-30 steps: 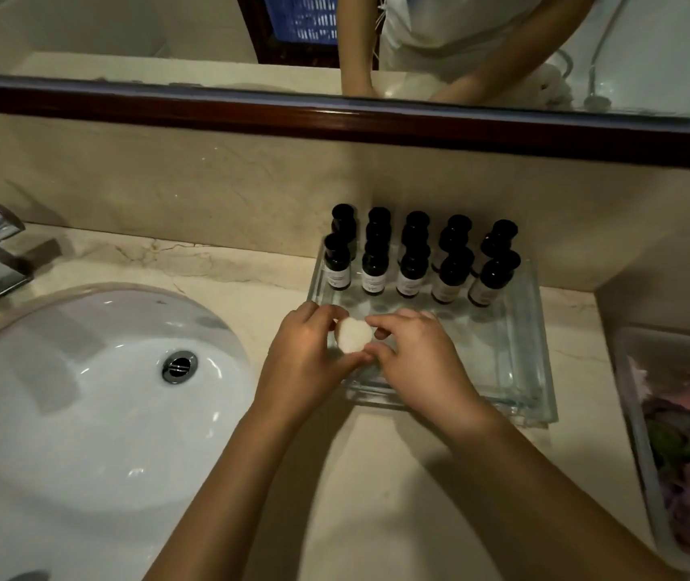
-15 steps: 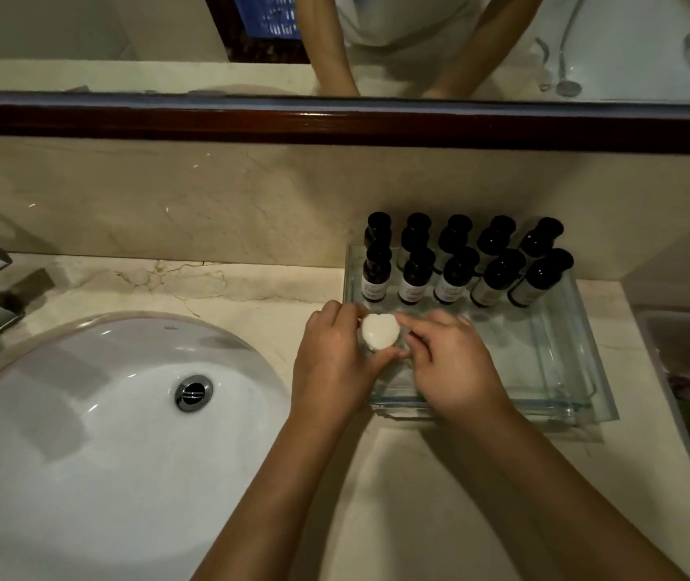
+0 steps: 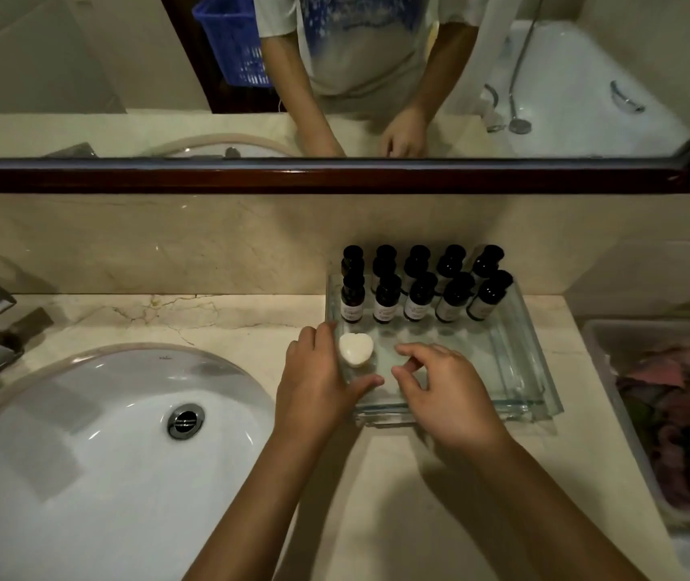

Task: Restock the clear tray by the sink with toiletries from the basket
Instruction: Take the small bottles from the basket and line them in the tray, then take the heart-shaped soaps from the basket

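Soap: your white heart-shaped soap (image 3: pixel 356 349), gripped by both hands a moment ago, now lies in the clear glass tray (image 3: pixel 519 371), front-left corner.
Left hand (image 3: pixel 318 383): loosely cupped beside the soap, gripping nothing.
Right hand (image 3: pixel 448 392): released, fingers spread, empty.
Bottles: ten dark bottles (image 3: pixel 421 295) at the tray's back.
Next: probably another item.

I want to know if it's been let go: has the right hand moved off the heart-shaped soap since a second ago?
Yes. The right hand has drawn back rightward across the clear tray, off the heart-shaped soap, which sits near the tray's left edge.
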